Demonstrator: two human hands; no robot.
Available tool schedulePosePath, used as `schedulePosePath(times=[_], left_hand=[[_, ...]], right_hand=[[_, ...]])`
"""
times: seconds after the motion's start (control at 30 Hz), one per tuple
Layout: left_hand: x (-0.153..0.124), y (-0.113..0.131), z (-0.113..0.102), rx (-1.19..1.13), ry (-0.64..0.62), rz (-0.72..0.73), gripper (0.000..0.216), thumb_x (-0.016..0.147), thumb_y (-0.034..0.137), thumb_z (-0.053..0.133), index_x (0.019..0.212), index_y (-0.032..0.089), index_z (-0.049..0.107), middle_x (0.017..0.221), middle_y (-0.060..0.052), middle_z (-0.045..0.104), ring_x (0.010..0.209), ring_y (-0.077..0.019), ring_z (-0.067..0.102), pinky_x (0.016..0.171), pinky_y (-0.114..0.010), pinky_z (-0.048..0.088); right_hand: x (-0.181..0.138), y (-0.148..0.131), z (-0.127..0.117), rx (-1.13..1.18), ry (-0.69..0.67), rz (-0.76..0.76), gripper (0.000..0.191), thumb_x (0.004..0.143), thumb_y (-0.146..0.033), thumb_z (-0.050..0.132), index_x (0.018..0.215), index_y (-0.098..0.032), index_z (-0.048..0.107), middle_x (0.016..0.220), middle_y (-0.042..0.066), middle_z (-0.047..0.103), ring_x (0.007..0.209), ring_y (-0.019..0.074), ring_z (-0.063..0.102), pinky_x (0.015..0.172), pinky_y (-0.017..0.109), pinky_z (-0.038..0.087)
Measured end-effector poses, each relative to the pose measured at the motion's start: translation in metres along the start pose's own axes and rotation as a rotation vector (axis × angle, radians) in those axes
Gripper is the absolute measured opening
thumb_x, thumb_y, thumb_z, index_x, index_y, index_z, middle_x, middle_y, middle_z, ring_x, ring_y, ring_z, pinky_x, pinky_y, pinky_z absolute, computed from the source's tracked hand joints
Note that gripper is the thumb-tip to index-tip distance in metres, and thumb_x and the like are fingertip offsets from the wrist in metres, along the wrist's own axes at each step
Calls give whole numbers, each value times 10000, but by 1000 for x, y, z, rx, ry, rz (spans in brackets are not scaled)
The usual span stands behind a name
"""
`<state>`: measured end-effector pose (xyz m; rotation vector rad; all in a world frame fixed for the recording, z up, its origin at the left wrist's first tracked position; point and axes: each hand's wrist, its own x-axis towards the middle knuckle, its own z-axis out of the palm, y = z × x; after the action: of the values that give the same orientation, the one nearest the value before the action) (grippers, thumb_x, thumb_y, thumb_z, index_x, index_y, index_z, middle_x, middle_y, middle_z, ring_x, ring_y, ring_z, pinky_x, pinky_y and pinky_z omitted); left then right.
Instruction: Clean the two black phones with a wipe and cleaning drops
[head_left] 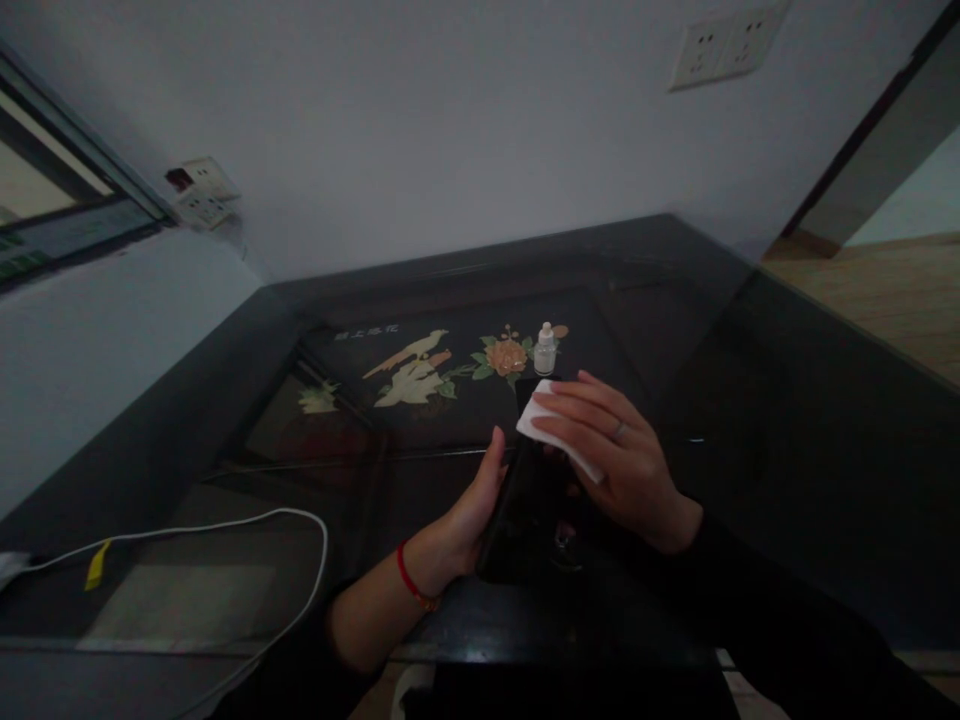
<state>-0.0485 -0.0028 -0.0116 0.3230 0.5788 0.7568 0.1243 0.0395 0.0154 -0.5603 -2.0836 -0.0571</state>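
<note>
A black phone (517, 515) with a glossy face is gripped along its left side by my left hand (472, 505), the thumb pointing up its edge. My right hand (615, 450) presses a folded white cloth (536, 412) flat against the phone's upper part, fingers laid together over it. The cloth hides part of the phone face. Just beyond the phone's top end, a small clear bottle (545, 352) with a pale dropper-like cap stands upright on the table.
The dark glossy table (750, 450) carries a flower and bird picture (420, 375). A white cable (247, 518) with a yellow tag (97, 565) curves across its left front. Wall sockets (727, 45) sit above, and a window (60, 160) is at left.
</note>
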Motion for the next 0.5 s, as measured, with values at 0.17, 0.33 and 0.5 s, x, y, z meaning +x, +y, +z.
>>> schedulePosePath(times=[0.17, 0.33, 0.5], left_hand=[[-5, 5, 1, 16, -105, -221, 584, 908, 594, 373, 1181, 152, 638, 1007, -124, 730, 786, -237, 715, 757, -351, 513], [-5, 12, 2, -7, -170, -208, 631, 916, 605, 316, 1289, 163, 566, 1132, -149, 685, 920, -267, 690, 871, -408, 458], [-5, 20, 14, -119, -139, 14, 646, 937, 579, 232, 1369, 166, 480, 1225, -156, 639, 1071, -277, 627, 932, -472, 428]], right_hand=[[0, 13, -5, 185, 35, 297, 299, 899, -108, 438, 1073, -199, 664, 1103, 73, 708, 1052, 187, 649, 907, 379, 529], [2, 12, -6, 270, 65, 504, 283, 889, -132, 452, 991, -209, 704, 997, 32, 746, 939, 171, 696, 798, 314, 551], [2, 18, -7, 212, 137, 553, 290, 852, -99, 459, 911, -206, 722, 905, 27, 753, 841, 168, 707, 714, 295, 548]])
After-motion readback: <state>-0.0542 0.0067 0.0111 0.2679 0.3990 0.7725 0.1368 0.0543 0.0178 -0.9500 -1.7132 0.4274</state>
